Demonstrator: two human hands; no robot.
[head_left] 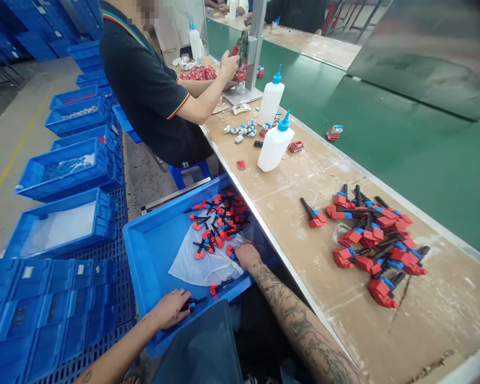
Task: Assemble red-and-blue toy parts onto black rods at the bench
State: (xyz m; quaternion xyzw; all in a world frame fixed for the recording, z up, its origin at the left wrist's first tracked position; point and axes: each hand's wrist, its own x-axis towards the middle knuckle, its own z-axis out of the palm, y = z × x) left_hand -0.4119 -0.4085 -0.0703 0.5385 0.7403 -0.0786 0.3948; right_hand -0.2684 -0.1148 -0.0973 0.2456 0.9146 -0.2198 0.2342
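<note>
My left hand (171,309) is at the near edge of the blue bin (144,240), its fingers curled over a black stick-like part (196,303). Reaching into the bin's right side, my right hand (247,257) has its fingertips closed at a small red-and-blue plastic part (230,252); its fingers are partly hidden. Inside the bin, a heap of red, blue and black plastic parts (220,218) lies partly on a white plastic sheet (192,261). Another red-and-black part (213,290) rests between my hands.
More such parts (378,229) are piled on the worktable (280,213) to my right. Two white bottles (275,146) with blue nozzles stand farther along. Beyond them a co-worker (144,90) works at a metal stand (256,53). Stacked blue crates (60,224) line the left.
</note>
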